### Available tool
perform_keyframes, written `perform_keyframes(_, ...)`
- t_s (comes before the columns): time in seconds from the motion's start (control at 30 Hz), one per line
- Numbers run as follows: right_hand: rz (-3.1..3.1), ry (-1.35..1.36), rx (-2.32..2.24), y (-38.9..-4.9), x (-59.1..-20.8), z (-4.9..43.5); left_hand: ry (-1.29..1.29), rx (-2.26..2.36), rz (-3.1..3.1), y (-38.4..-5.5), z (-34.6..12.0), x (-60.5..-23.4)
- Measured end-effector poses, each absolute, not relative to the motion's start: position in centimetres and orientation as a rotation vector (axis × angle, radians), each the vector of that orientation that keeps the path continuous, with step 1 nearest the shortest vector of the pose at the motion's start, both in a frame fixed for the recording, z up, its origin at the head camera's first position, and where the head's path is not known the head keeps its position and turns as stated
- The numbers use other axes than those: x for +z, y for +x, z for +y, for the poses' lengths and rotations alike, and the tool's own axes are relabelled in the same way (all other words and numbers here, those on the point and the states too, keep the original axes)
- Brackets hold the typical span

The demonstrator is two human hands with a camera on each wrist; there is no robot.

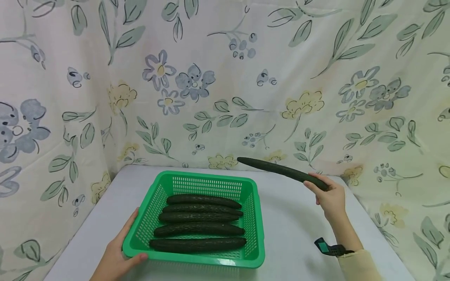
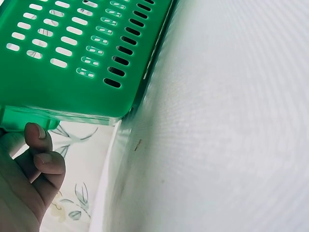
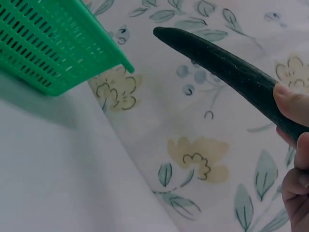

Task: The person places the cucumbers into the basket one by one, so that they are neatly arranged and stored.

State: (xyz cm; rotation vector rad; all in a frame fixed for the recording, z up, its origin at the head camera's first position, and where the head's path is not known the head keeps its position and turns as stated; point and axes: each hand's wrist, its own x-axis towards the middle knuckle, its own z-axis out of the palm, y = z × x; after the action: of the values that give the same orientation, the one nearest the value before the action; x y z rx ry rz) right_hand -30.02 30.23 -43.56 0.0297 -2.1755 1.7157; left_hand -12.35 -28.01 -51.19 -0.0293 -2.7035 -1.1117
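Note:
My right hand (image 1: 332,197) grips a long dark green cucumber (image 1: 281,168) near one end, with the thumb along its side. The cucumber is raised above the table, right of a green plastic basket (image 1: 261,234), and its far end points left. Several more cucumbers (image 1: 198,245) lie side by side across the basket floor. At the basket's near left corner, my left hand (image 1: 117,249) holds the rim, thumb on top. The left wrist view shows curled fingers (image 2: 49,164) just below the basket rim (image 2: 29,118).
A white table (image 1: 284,226) lies under the basket and stretches to its right. Behind it hangs a floral cloth (image 1: 225,78), which also covers the sides. A dark strap with a teal patch (image 1: 330,248) sits on the right wrist, above a pale sleeve (image 1: 358,265).

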Motion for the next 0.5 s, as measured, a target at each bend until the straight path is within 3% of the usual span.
perform_keyframes(0.5, -2.178, 0.412, 1.639, -27.4, -41.7, 19.6, -0.040, -1.117, -2.696, -12.4, -27.9, -51.0)
